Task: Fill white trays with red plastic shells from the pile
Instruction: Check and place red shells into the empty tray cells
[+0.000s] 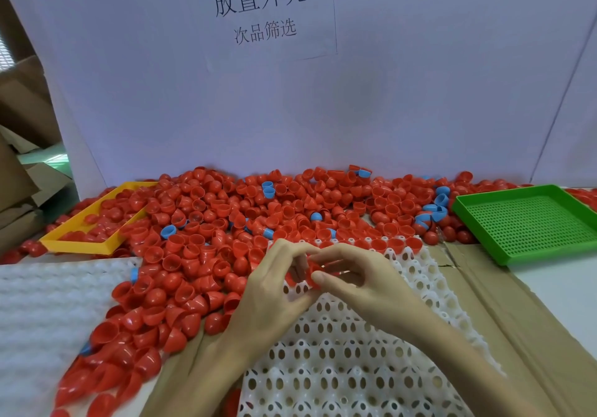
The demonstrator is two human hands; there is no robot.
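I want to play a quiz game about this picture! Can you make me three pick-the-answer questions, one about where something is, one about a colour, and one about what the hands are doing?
1. Where is the green tray?
A. far right of the table
B. on the white tray
C. under the pile

2. What colour are the few odd shells in the red pile?
A. yellow
B. blue
C. green

3. What are the left hand and right hand doing?
A. lying flat
B. lifting the yellow tray
C. pinching red shells together over the white tray

Answers: 1 A, it sits right of the pile. 2 B, blue ones dot the red. 3 C, both hands' fingers curl round red shells.
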